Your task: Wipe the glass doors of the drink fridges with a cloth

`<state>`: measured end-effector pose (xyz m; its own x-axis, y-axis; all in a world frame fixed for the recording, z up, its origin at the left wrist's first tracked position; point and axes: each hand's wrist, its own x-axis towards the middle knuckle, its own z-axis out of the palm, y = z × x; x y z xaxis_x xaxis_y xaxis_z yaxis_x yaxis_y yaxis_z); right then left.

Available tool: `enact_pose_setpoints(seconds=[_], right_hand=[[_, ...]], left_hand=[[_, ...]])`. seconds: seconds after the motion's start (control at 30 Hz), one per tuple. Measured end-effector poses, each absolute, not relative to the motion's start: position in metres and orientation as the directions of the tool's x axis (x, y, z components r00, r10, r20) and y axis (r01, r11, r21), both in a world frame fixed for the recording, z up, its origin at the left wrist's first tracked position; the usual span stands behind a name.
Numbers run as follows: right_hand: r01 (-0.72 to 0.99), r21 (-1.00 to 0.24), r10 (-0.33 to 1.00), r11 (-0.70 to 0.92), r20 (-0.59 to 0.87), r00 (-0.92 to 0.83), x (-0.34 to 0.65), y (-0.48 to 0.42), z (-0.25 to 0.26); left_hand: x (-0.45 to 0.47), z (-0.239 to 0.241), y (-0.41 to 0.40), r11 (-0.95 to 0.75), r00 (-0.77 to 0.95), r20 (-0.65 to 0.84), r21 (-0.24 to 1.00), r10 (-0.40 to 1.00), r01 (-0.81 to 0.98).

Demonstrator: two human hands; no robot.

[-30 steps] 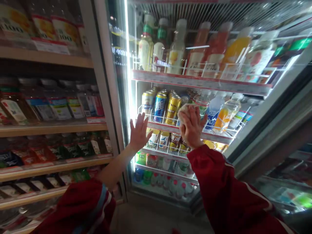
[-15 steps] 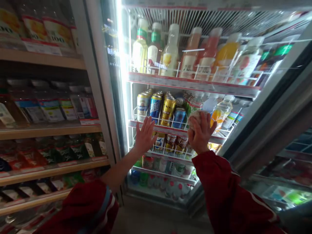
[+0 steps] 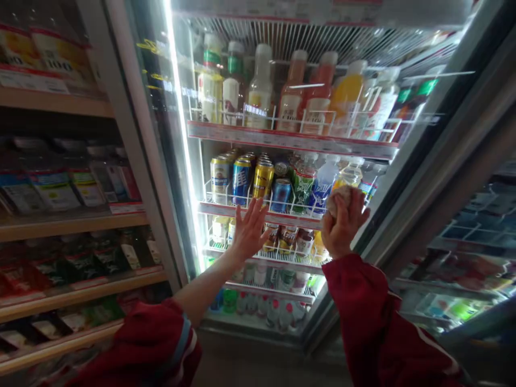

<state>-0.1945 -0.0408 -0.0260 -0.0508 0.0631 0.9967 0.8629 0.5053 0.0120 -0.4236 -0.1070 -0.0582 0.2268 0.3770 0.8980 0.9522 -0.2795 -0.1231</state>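
Head view: a lit drinks fridge (image 3: 407,161) with a glass door, both hands raised in front of it.
Left hand (image 3: 250,228): open and flat, fingers spread a little, palm toward the glass, level with the can shelf's front rail; whether it touches the glass I cannot tell.
Right hand (image 3: 344,220): curled round a pale crumpled cloth (image 3: 337,198), fingers closed over it, held against the glass right of the left hand.
Cloth: bunched in the right fist, at the right end of the can shelf's level; only its top shows.
Top shelf (image 3: 290,141): tall plastic bottles (image 3: 260,88) in a row, capped white or green, holding pale, orange and pink drinks.
Can shelf (image 3: 226,208): below the top shelf; metal cans (image 3: 242,180) in gold, blue and white stand left, clear bottles with blue and green labels stand right.
Lower shelves: below the can shelf, small jars and squat bottles, partly hidden by both hands and arms.
Shelf build: white wire racks with red-edged price strips.
Sleeves (image 3: 374,322): red fabric; the left one is pushed up, forearm bare.
Wooden shelves (image 3: 76,220): left of the fridge, dim, packed with labelled bottles and packets too blurred to read.
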Motion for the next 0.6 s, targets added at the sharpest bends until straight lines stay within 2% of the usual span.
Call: enact_pose_setpoints(seconds=[0.07,0.2,0.27,0.37,0.5,0.6], right_hand=[[0.866,0.015,0.042,0.5,0.998,-0.041,-0.193,-0.041,-0.026],[0.808,0.167,0.105,0.565,0.957,-0.271,-0.215,-0.054,-0.045],[0.782,0.2,0.144,0.59,0.927,-0.346,-0.22,-0.057,-0.05],[0.801,0.123,0.135,0.586,0.96,-0.246,-0.207,-0.049,-0.04],[0.828,0.047,0.015,0.558,0.998,-0.066,-0.188,-0.036,-0.022],[0.816,0.09,0.041,0.571,0.99,-0.138,-0.202,-0.043,-0.028]], left_hand=[[-0.419,-0.059,-0.106,-0.283,0.226,0.898,-0.12,0.378,0.952],[-0.402,-0.058,-0.105,-0.291,0.247,0.888,-0.137,0.387,0.947],[-0.398,-0.057,-0.104,-0.291,0.245,0.889,-0.134,0.387,0.947],[-0.4,-0.056,-0.105,-0.276,0.223,0.891,-0.116,0.396,0.954],[-0.408,-0.058,-0.106,-0.241,0.183,0.89,-0.086,0.417,0.967],[-0.403,-0.059,-0.106,-0.248,0.205,0.888,-0.108,0.41,0.963]])
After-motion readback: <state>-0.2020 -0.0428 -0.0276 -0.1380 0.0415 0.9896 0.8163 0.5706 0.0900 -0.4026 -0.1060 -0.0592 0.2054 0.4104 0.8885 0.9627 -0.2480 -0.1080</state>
